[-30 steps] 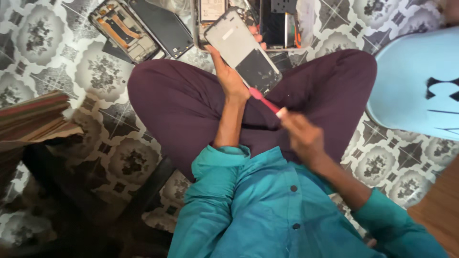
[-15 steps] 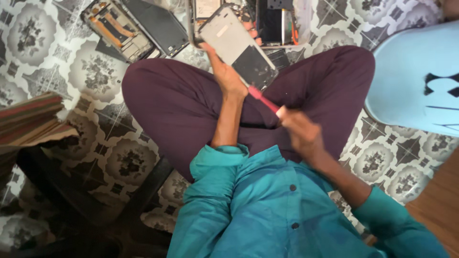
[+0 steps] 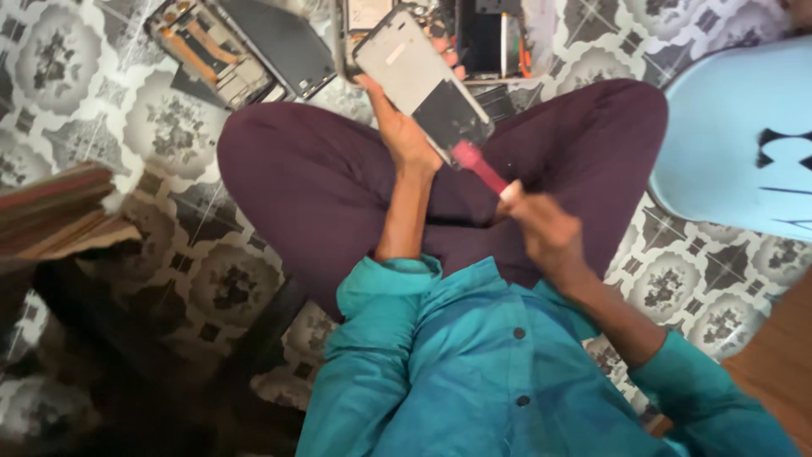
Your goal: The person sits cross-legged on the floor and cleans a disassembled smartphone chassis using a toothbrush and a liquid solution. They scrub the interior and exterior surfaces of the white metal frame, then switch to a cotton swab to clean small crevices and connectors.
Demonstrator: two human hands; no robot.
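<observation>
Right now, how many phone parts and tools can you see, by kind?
Phone panel held in the left hand: 1
Opened phone bodies on the floor: 3
Red-handled tool in the right hand: 1
Total: 5

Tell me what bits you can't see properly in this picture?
All in the head view:
- Right hand: blurred by motion, so its fingers' grip on the pink-handled tool is unclear.
- Tool's tip: hidden at the phone panel.
- Left hand: its fingers are mostly behind the panel.
- Opened phones on the floor: cut off by the top edge.
- Pale blue object: cut off at the right edge.
</observation>
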